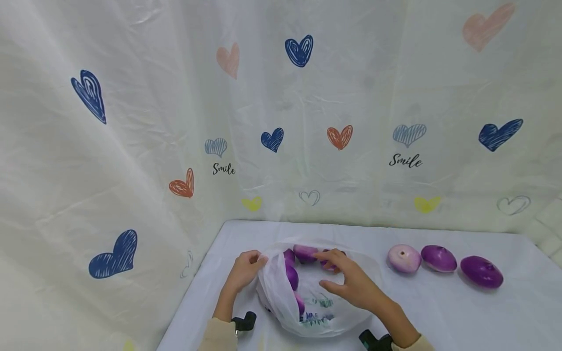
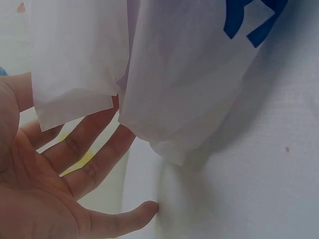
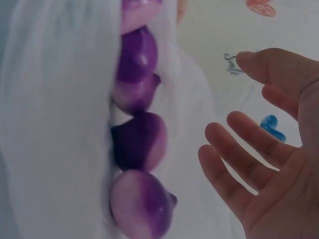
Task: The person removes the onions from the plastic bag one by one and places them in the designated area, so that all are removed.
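On the white-covered table (image 1: 505, 317) we have the white plastic bag (image 1: 351, 317) with its mouth gaping, and we judge it best to keep that rim held wide, so the thin film does not fold over what lies inside. Our left hand (image 1: 246, 268) pinches the rim at its left side; a light hold should do, without stretching it. Our right hand (image 1: 353, 280) hovers over the mouth, thumb and fingers spread apart, gripping nothing, and we should keep it clear of the film. Several purple onions (image 1: 291, 277) lie inside along the left and far sides, while three loose onions (image 1: 439, 258) sit outside, to the bag's right
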{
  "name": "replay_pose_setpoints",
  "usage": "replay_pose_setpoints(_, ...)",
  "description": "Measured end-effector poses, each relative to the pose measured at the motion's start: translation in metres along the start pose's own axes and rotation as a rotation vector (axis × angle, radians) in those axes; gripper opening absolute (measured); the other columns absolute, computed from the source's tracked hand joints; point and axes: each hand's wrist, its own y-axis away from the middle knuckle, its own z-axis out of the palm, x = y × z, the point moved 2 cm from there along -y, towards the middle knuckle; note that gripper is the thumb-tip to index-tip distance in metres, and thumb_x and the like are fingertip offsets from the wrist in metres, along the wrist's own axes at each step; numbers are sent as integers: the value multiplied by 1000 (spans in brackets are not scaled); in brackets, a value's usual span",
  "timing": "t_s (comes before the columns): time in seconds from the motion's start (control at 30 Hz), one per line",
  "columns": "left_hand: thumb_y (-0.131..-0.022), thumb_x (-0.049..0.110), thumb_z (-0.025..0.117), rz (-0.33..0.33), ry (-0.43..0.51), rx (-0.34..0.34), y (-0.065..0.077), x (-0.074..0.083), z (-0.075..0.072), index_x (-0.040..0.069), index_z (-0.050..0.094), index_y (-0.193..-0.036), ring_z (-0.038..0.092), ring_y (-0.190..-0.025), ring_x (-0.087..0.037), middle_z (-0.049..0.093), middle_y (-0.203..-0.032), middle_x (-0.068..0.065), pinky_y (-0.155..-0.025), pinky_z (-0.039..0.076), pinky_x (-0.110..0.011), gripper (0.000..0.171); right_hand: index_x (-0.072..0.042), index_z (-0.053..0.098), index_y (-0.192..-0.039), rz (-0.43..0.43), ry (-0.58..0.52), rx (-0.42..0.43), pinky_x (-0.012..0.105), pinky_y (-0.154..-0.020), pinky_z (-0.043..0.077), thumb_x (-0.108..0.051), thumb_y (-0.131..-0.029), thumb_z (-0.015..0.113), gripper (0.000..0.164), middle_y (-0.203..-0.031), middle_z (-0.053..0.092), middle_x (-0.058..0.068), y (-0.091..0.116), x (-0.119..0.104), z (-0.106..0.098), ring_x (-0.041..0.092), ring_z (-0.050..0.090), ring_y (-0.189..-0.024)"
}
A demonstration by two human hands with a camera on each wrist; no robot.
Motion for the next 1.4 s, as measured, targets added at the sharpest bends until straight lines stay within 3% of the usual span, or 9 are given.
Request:
replay_pose_setpoints(0.1,-100,32,66,-10,-7,-2,0,-1,1,10,66,-89,53,-78,-16,60,-82,-1,-69,43,-32,24,-21,54,-142,29,-35,-83,34,-87,56,-15,-89,80,60,-119,58,-7,2,3,20,7,60,-102)
replay_pose_setpoints(0.3,-99,32,66,-13,-5,-8,0,0,2,11,66,-89,54,-80,-17,62,-84,-1,-70,44,-33,23,-19,51,-146,49,-123,-225,36,-88,56,-21,-91,78,61,-127,59,4,7,5,50,24,63,-104)
replay_pose_setpoints(0.43,-99,31,67,-5,0,-6,0,0,3,10,67,-89,54,-80,-18,63,-84,-2,-70,43,-34,23,-22,50,-146,61,-164,-274,33,-86,56,-25,-91,78,62,-129,59,6,9,6,63,18,63,-103)
replay_pose_setpoints(0.63,-99,31,67,1,-22,-3,-1,-1,3,10,66,-89,54,-79,-18,62,-84,-2,-69,43,-34,24,-21,50,-144,105,-185,-277,30,-86,57,-28,-90,79,62,-127,59,-1,11,9,77,7,61,-103)
replay_pose_setpoints(0.83,-99,31,67,0,-24,-1,-1,-1,2,10,66,-88,53,-78,-18,62,-82,-2,-69,43,-33,24,-16,51,-144,168,-198,-267,26,-83,55,-8,-82,77,67,-122,58,-4,13,9,89,4,59,-101)
replay_pose_setpoints(0.93,-99,31,67,-4,-24,-2,-1,0,1,10,66,-88,53,-77,-17,62,-82,-2,-68,42,-33,24,-14,50,-146,177,-179,-259,26,-82,54,-5,-80,76,71,-121,59,-4,13,9,92,4,60,-100)
replay_pose_setpoints(1.2,-100,31,66,-5,-26,-2,0,-1,1,11,66,-87,53,-77,-16,61,-81,-1,-67,43,-32,23,-16,46,-149,201,-214,-287,24,-83,54,-13,-86,77,71,-124,64,-2,13,11,89,4,62,-99)
replay_pose_setpoints(1.4,-99,32,67,-7,-18,-7,0,0,1,10,66,-89,54,-79,-17,61,-83,-2,-68,43,-33,24,-22,48,-146,182,-236,-293,25,-84,56,-27,-90,78,64,-124,64,-3,13,13,83,4,63,-97)
